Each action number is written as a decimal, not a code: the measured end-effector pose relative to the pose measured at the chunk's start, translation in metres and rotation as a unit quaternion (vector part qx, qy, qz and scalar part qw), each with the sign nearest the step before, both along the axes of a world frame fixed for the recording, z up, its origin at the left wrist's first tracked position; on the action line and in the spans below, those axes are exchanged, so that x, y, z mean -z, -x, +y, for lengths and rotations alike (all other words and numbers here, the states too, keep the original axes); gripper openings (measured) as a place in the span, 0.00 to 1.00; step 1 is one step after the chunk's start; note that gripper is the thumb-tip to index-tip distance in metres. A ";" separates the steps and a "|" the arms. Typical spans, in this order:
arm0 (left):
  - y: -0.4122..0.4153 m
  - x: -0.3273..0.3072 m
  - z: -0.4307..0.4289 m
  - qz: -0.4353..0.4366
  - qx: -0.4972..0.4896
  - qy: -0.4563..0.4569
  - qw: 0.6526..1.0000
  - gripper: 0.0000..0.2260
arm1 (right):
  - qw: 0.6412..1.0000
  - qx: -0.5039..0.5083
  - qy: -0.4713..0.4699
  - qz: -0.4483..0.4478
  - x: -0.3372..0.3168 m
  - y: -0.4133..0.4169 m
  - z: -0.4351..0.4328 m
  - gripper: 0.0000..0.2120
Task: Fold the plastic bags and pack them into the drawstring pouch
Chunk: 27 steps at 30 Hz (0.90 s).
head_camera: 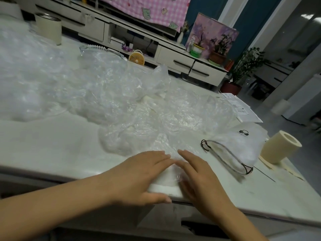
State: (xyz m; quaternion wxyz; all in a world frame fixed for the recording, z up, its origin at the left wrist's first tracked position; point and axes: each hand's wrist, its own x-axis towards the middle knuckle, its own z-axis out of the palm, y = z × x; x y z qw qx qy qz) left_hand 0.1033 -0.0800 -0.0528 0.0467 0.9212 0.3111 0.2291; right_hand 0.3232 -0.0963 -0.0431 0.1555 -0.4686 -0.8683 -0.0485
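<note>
Left hand (144, 174) and right hand (199, 178), fingers straight and together, press flat on a clear plastic bag (173, 174) at the near edge of the table (52, 145) — flimsy, slick, nearly weightless, probably best pinched at corners. Drawstring pouch (239, 150) lies just right; loose bags (104, 87) heap beyond.

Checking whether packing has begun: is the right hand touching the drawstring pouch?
Apart. Head view shows bare table between the right hand and the drawstring pouch; the hand presses a plastic bag.
</note>
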 end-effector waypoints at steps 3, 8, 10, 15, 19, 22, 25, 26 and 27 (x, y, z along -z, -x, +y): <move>0.003 0.004 0.007 0.049 -0.017 0.009 0.999 0.35 | 0.998 -0.034 0.029 0.032 0.004 -0.002 0.000 0.17; 0.004 0.007 0.013 -0.032 0.027 -0.006 0.999 0.16 | 0.975 0.021 0.105 0.197 -0.005 -0.012 -0.008 0.13; 0.005 0.004 0.012 -0.069 0.023 0.005 0.997 0.12 | 0.973 0.027 0.130 0.191 -0.006 -0.018 -0.007 0.14; 0.005 0.003 0.015 -0.119 -0.026 0.012 0.992 0.14 | 0.943 0.074 0.188 0.263 -0.019 -0.035 -0.001 0.14; -0.007 0.005 0.020 -0.106 -0.067 -0.003 0.992 0.14 | 0.920 0.152 0.220 0.287 -0.017 -0.037 0.006 0.12; -0.021 0.000 0.026 -0.128 -0.138 0.091 0.978 0.17 | 0.933 0.211 0.170 0.237 -0.011 -0.029 0.015 0.19; -0.032 -0.005 0.034 -0.074 -0.233 0.129 0.961 0.14 | 0.937 0.276 0.133 0.167 -0.008 -0.017 0.020 0.22; -0.035 -0.007 0.036 -0.057 -0.256 0.125 0.957 0.11 | 0.936 0.300 0.123 0.139 -0.008 -0.014 0.021 0.21; -0.038 -0.008 0.037 -0.037 -0.272 0.117 0.954 0.10 | 0.935 0.318 0.110 0.116 -0.008 -0.012 0.022 0.20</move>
